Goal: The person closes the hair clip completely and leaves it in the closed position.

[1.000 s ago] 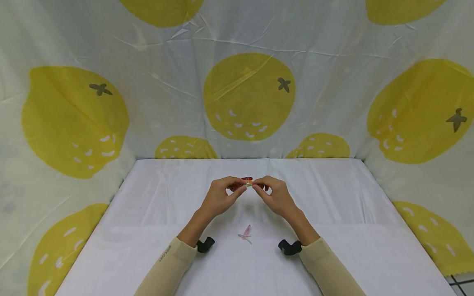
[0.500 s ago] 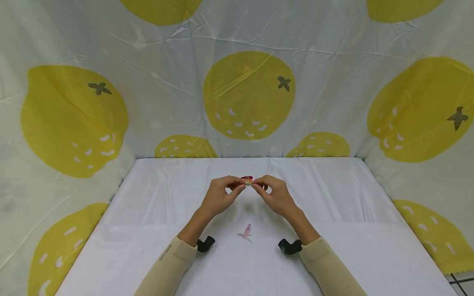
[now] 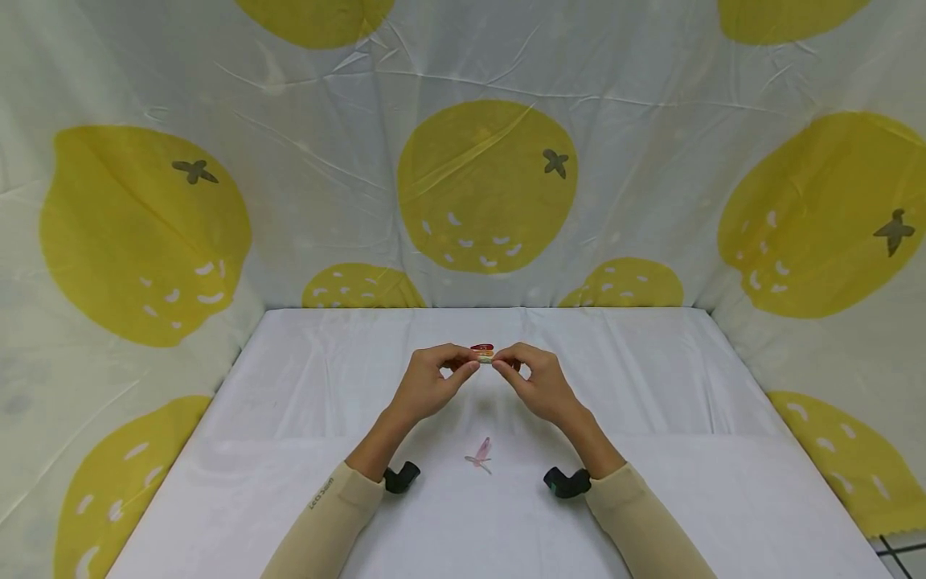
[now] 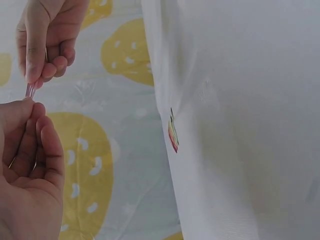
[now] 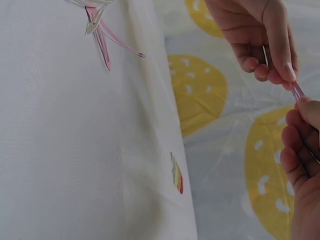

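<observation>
My left hand [image 3: 432,379] and right hand [image 3: 534,378] meet fingertip to fingertip above the far part of the table. Between them, thumbs and fingers pinch the two ends of a slim pink hair clip [image 4: 30,90], also visible in the right wrist view as a short pink clip [image 5: 297,91]. Most of it is hidden by the fingertips. Beyond the hands in the head view lie several coloured hair clips [image 3: 481,347], red, orange and green, fanned close together near the table's far edge. From the right wrist they show as a small fanned group [image 5: 177,173].
Pink and pale hair clips [image 3: 479,457] lie crossed on the white-covered table [image 3: 304,386], between the forearms. A black wrist camera [image 3: 402,478] sits by the left cuff, another black wrist camera [image 3: 567,483] by the right. A lemon-patterned cloth [image 3: 325,161] surrounds the table.
</observation>
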A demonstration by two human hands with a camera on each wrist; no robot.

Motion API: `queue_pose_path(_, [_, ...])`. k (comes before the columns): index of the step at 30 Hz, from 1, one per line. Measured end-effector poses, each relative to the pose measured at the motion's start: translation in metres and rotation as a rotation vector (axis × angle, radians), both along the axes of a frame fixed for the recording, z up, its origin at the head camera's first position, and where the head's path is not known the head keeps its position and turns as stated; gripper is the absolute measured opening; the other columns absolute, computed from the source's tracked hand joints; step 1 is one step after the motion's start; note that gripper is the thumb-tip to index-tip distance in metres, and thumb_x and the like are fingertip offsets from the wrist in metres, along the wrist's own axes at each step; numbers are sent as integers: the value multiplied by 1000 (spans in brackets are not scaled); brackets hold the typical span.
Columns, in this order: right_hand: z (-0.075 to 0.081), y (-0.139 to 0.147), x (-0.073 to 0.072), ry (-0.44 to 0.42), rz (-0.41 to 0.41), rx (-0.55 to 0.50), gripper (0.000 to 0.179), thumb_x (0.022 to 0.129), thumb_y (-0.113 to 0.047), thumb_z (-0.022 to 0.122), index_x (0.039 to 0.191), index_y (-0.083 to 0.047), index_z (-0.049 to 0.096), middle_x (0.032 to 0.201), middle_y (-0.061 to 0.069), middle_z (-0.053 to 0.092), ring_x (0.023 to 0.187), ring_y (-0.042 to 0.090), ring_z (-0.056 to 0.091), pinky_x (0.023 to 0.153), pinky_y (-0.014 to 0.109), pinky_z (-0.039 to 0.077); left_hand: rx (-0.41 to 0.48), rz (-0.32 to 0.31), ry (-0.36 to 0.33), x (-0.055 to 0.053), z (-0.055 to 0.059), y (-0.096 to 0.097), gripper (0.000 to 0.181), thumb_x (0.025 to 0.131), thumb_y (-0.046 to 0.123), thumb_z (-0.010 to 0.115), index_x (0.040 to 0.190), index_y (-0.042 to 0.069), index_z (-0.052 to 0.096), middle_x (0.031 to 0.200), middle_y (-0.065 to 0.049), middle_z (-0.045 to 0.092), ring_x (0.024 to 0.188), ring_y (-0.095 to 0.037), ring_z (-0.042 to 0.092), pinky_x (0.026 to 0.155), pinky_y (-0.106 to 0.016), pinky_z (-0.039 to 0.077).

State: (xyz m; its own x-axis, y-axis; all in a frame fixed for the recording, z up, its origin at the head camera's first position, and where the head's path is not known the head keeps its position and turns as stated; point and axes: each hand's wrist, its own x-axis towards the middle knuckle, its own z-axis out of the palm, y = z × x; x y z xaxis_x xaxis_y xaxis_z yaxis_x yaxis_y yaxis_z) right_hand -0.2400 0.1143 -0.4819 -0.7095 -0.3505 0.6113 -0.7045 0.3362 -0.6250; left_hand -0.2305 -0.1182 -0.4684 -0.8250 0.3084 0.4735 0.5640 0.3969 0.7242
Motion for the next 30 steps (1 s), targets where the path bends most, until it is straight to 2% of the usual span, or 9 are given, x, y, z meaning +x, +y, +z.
queue_pose_path(5, [2, 0, 2, -56, 16, -17, 6, 96, -13, 73, 101, -15, 76, 90, -1, 74, 78, 11, 58, 69, 28, 51, 2, -14, -52, 1, 2, -1, 10, 96, 24, 75, 103, 17, 77, 96, 5, 77, 83, -10, 69, 77, -28, 58])
queue_pose_path(12, [5, -1, 6, -133, 11, -7, 7, 95, -7, 72, 101, -6, 75, 90, 6, 74, 80, 16, 59, 71, 25, 49, 32, -48, -107, 2, 4, -1, 12, 97, 24, 74, 104, 17, 78, 98, 2, 77, 87, -13, 70, 80, -33, 59])
queue_pose_path(16, [14, -2, 11, -168, 18, -3, 6, 96, -4, 70, 100, -5, 74, 90, 11, 74, 81, 17, 60, 73, 26, 49, 48, -67, -133, 4, 7, -1, 13, 97, 21, 74, 106, 14, 78, 101, -1, 78, 90, -14, 72, 82, -33, 59])
queue_pose_path(22, [37, -3, 25, -177, 73, -12, 7, 96, 1, 68, 99, -2, 74, 90, 12, 74, 82, 13, 61, 75, 26, 51, 37, -89, -137, 4, 8, 1, 11, 97, 11, 72, 106, 5, 77, 100, -7, 77, 89, -13, 70, 83, -28, 58])
queue_pose_path(26, [38, -2, 25, -193, 101, -12, 7, 96, 2, 67, 100, 0, 73, 89, 9, 73, 83, 12, 61, 75, 25, 51, 35, -104, -132, 4, 7, 1, 11, 96, 6, 71, 104, 0, 76, 97, -10, 76, 87, -13, 68, 83, -27, 58])
queue_pose_path(30, [37, -2, 25, -198, 77, -24, 7, 96, -1, 69, 100, -1, 75, 90, 10, 74, 82, 11, 60, 73, 26, 51, 28, -77, -114, 4, 7, 1, 11, 97, 10, 72, 105, 5, 78, 98, -7, 77, 87, -12, 69, 82, -27, 58])
